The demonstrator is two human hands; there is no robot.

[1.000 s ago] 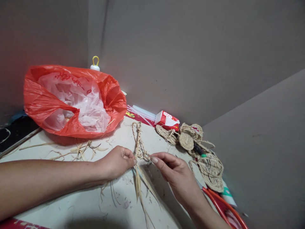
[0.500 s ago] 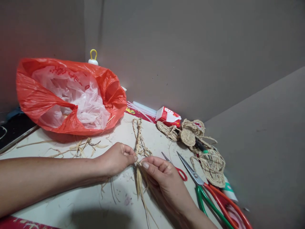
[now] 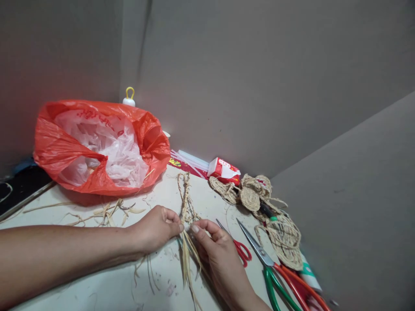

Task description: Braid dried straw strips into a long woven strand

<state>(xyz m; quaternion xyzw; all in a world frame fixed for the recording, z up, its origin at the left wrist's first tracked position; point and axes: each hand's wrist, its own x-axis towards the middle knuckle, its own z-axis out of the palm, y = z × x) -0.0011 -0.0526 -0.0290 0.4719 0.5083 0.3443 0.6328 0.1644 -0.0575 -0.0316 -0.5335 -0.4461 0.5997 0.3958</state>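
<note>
Straw braid [image 3: 185, 202] between the fingers [image 3: 174, 217]

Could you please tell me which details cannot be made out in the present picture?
All in the head view:
Fibre braid: pinched part, covered by the fingers of left hand and right hand.
Large scissors: handle ends, cut off by bottom edge.
Red bag: deeper contents, hidden by white plastic.
Dark object: cut off by left edge.

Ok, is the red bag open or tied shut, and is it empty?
Open and not empty: the red bag's mouth gapes, and crumpled white plastic shows inside. Cannot tell what lies beneath.
</note>
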